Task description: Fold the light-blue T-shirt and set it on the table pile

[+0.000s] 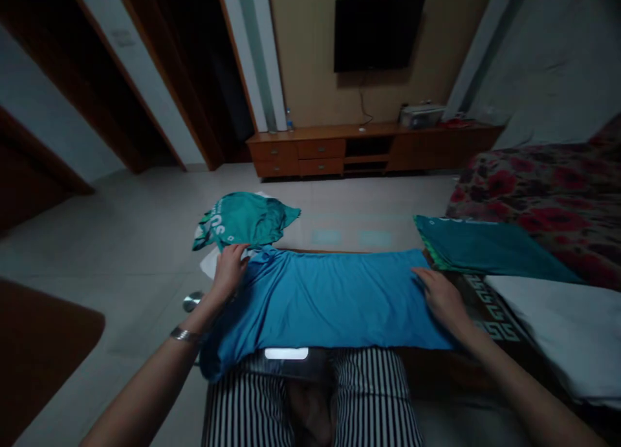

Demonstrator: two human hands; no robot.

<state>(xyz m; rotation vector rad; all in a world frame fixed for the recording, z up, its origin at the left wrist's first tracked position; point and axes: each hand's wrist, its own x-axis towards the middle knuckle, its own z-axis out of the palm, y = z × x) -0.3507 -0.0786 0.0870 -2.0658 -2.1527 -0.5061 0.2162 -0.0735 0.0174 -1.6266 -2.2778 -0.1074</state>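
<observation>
A blue cloth garment (330,298), perhaps a shirt, lies spread crosswise in front of my knees, bunched and wrinkled at its left end. My left hand (230,272), with a metal band on the wrist, is closed on the bunched upper left part; the exact grip is hard to see in the dim light. At the opposite end, my right hand (444,298) rests over the garment's side edge, its fingers stretched out on the fabric. A crumpled green garment (252,217) with white lettering lies just beyond my left hand.
Folded green clothes (495,246) are stacked at the right, near white cloth (567,327) and a floral-covered sofa (533,182). A round metal object (193,301) is at the left. Across the floor stands a wooden TV cabinet (320,149) below a television (378,33).
</observation>
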